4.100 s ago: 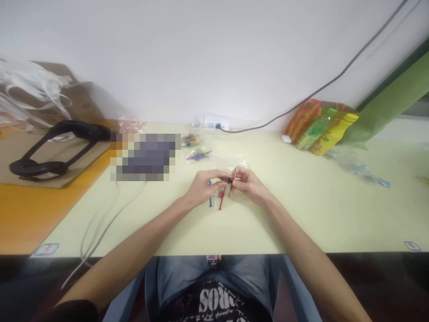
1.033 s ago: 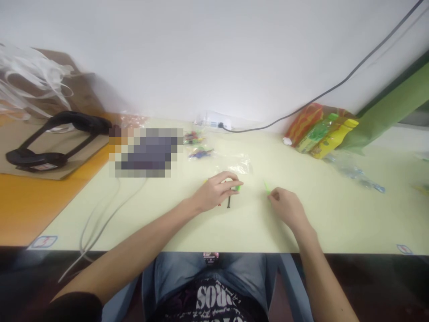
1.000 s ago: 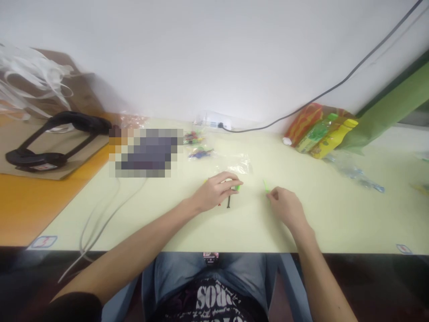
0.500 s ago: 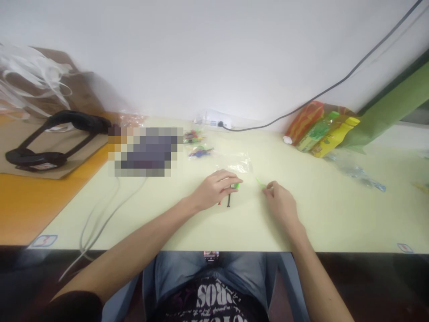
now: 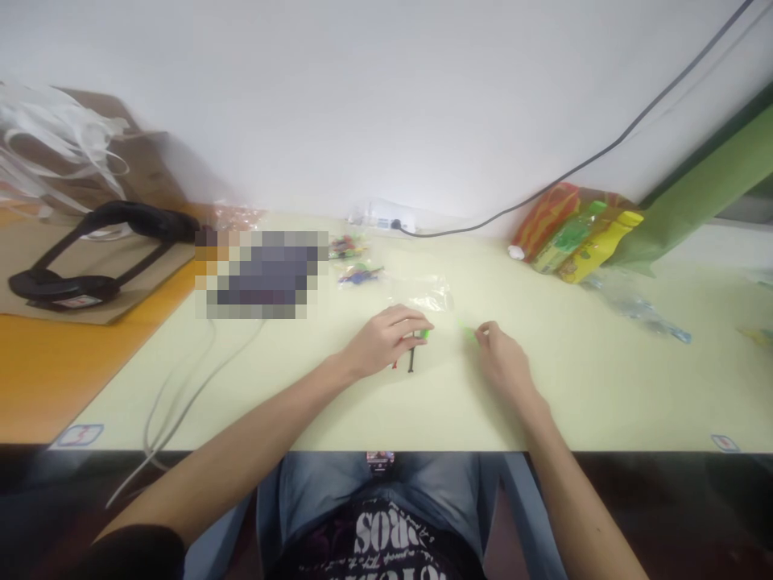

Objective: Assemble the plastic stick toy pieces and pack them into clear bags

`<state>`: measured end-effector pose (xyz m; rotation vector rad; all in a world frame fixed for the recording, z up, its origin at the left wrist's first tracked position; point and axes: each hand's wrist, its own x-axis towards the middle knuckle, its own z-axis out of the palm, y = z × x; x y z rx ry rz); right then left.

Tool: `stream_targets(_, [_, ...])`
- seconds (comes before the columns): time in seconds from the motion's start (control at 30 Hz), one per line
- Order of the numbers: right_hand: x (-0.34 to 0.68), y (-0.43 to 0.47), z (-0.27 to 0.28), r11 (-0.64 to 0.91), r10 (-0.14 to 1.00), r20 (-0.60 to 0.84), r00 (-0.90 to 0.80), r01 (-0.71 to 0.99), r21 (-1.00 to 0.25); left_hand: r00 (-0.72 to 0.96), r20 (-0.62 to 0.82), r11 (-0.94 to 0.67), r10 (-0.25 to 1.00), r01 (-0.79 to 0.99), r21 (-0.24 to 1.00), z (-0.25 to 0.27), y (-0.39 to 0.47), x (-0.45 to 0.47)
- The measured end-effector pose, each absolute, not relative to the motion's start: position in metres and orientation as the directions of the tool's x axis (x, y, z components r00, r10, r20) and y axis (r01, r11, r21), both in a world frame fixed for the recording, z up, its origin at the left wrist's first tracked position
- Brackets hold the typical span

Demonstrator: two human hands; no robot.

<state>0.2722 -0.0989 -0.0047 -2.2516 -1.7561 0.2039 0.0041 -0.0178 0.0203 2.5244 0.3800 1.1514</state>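
My left hand (image 5: 390, 340) is curled low over the counter (image 5: 573, 395), its thumb and fingers narrowed around a bright green piece (image 5: 425, 334); my palm and fingers hide much of what lies beneath. A black stick (image 5: 411, 360) and the tip of a red stick (image 5: 395, 365) poke out on the near side, and I cannot tell whether they join the green part. My right hand (image 5: 506, 360) is apart from it, to the right, fingertips closed in a pinch on a thin green strip (image 5: 469, 331) that points far and left. It is blurred and pale against the counter, so its shape is hard to make out.

What could go wrong, I judge, starts with that pinch: I have only the strip's near end, so a push on its free end might swivel it or make it slip out. If the left hand squeezes unevenly, the bright green piece could tip or drag the sticks askew. Since that hand covers the pieces, I might misjudge where they sit. The clear bag (image 5: 431, 292) lies just beyond both hands; the strip's far tip, close to its near right corner, could snag on the film.
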Motion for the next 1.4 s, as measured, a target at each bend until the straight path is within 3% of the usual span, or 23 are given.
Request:
stream_targets(0.1, [0.271,-0.094,0.002,-0.247,0.964,0.018,0.265,0.917,-0.313,0.643,0.669,-0.909,0.372,0.106,0.404,0.021,-0.018,0.004])
stream_targets(0.4, [0.268,-0.082,0.001,-0.266,0.964,-0.029,0.265,0.946,-0.187,0.621,0.696,-0.914,0.361,0.085,0.397,0.019,-0.017,0.004])
stream_targets(0.53, [0.273,-0.08,-0.005,-0.261,0.963,-0.016,0.267,0.926,-0.273,0.611,0.709,-0.917,0.353,0.075,0.391,0.019,-0.017,0.005])
stream_targets(0.63, [0.277,-0.08,-0.008,-0.215,0.963,0.054,0.263,0.877,-0.43,0.604,0.715,-0.918,0.351,0.071,0.391,0.019,-0.016,0.004])
stream_targets(0.73, [0.28,-0.081,-0.008,-0.125,0.956,0.143,0.258,0.793,-0.597,0.602,0.718,-0.919,0.35,0.073,0.388,0.019,-0.016,0.004])
stream_targets(0.83, [0.278,-0.082,-0.004,-0.046,0.951,0.192,0.243,0.724,-0.688,0.594,0.726,-0.921,0.347,0.071,0.382,0.018,-0.015,0.004])
stream_targets(1.07, [0.259,-0.076,0.008,0.125,0.971,0.194,0.139,0.397,-0.909,0.57,0.747,-0.922,0.343,0.052,0.383,0.021,-0.015,0.004])
stream_targets(1.4, [0.236,-0.032,0.008,0.092,0.996,0.094,-0.007,-0.136,-0.986,0.514,0.775,-0.922,0.368,0.091,0.377,0.024,-0.014,0.0])
